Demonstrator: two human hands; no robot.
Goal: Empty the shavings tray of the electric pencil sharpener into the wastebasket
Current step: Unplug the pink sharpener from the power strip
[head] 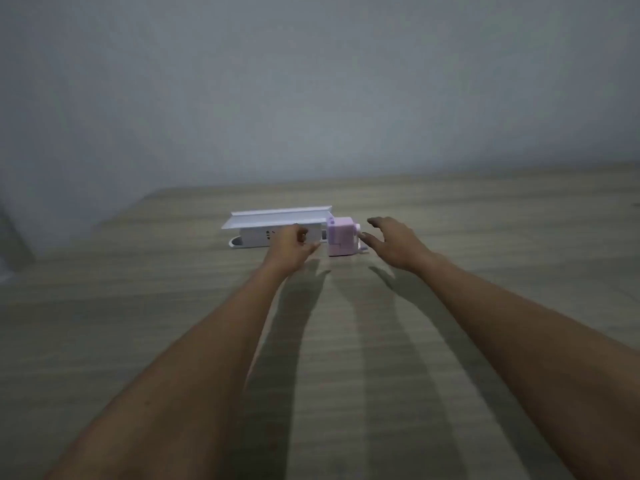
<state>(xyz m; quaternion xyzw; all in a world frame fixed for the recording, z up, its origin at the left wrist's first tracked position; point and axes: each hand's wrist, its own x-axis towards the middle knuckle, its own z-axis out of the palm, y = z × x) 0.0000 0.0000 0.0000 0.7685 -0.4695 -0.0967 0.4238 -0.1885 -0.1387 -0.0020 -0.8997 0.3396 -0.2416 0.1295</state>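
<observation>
A small pink pencil sharpener (pixel 340 236) stands on the wooden table (pixel 173 306), far out in front of me. My left hand (pixel 290 246) hovers just left of it, fingers loosely curled, holding nothing. My right hand (pixel 393 242) is just right of the sharpener with fingers spread, close to its side but not gripping it. Both arms are stretched far forward. No wastebasket is in view.
A white box-like object with a long flat lid (pixel 277 218) lies directly left of and behind the sharpener, touching or nearly touching it. A grey wall (pixel 311 81) rises behind the table. The table's left edge runs diagonally at far left.
</observation>
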